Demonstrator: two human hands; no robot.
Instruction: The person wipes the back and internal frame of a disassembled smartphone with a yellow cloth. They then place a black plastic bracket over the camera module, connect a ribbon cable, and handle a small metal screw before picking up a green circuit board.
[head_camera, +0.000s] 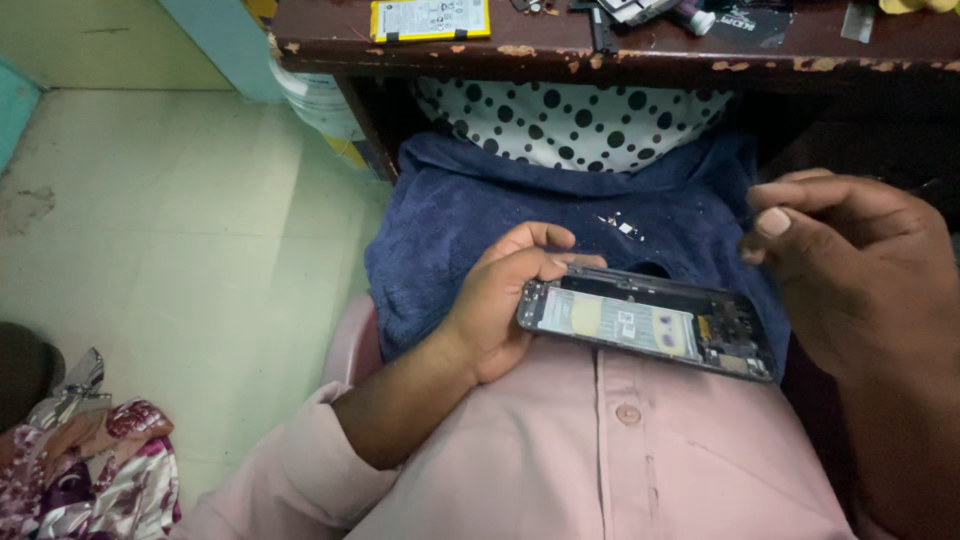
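the left hand (500, 300) is gripping the opened dark smartphone with its exposed battery (648, 322) over the lap. the right hand (850, 265) is hovering beside it, fingertips pinched together; whatever they pinch is too small to tell. steadying the phone's frame firmly would help.

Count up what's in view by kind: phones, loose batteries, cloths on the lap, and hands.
Opened phone, back cover off: 1
Loose yellow battery on the desk: 1
Cloths on the lap, blue towel and polka-dot cloth: 2
Hands, left hand holding the phone, right hand beside it: 2
Total: 6
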